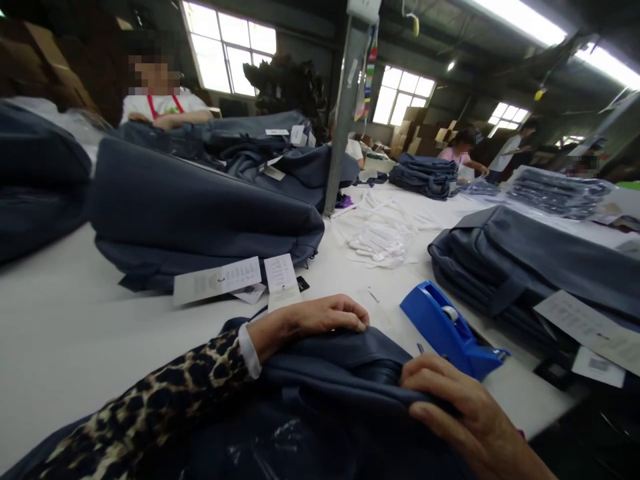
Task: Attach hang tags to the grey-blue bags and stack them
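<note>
A dark navy bag (325, 400) lies across the near edge of the table in front of me. My left hand (333, 315) rests over its far upper edge, fingers curled down and gripping the material. On the right, my right hand (460, 407) pinches the bag's edge near an opening, thumb on the near side and fingers on the far side. Just beyond that hand sits a blue tape dispenser (445, 327). Paper hang tags (220, 280) from another navy bag (200, 207) lie just past my left wrist.
More navy bags stand to the far left (40, 180) and right (540, 267), the latter with tags. Clear plastic packets (377, 243) lie mid-table beside a metal post (340, 120). Across the table, a person (165, 110) handles bags; other people work farther back.
</note>
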Motion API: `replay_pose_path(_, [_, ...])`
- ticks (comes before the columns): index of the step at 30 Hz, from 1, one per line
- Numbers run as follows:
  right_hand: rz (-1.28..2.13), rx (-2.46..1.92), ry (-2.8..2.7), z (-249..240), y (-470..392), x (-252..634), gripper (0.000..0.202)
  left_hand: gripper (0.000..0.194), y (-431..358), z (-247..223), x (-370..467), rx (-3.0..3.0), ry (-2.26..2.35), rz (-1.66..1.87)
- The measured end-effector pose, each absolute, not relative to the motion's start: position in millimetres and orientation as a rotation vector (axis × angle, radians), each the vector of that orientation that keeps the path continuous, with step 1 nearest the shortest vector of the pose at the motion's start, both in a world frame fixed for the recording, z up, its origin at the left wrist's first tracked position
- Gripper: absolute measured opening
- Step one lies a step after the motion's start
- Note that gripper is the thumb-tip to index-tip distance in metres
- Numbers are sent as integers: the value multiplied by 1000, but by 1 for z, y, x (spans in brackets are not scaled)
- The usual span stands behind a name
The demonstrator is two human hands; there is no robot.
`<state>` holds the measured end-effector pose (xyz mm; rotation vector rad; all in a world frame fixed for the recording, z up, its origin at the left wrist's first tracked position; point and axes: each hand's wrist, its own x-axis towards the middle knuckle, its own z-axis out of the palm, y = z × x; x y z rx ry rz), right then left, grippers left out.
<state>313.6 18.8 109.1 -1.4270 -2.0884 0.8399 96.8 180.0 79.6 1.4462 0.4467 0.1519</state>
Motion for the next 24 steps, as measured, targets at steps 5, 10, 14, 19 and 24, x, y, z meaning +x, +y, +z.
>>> replay_pose_path(5, [638,-1533,-1872,110,-4,317,30,24,151,119,102,1701,399,126])
replay_pose_path(10, [601,-1569,-1791,100,-14,320,34,39,115,139,99,2104,515,95])
replay_pose_path(14, [619,-1620,-1712,110,-18,333,35,30,87,142,93,2195,547,149])
replay_pose_path(19, [1120,-1672,-1933,143,-27,347,102,21,55,162,89,2246,445,235])
replay_pose_path(24, [1000,-1794,-2017,161,-42,333,57,35,38,181,76,2214,521,191])
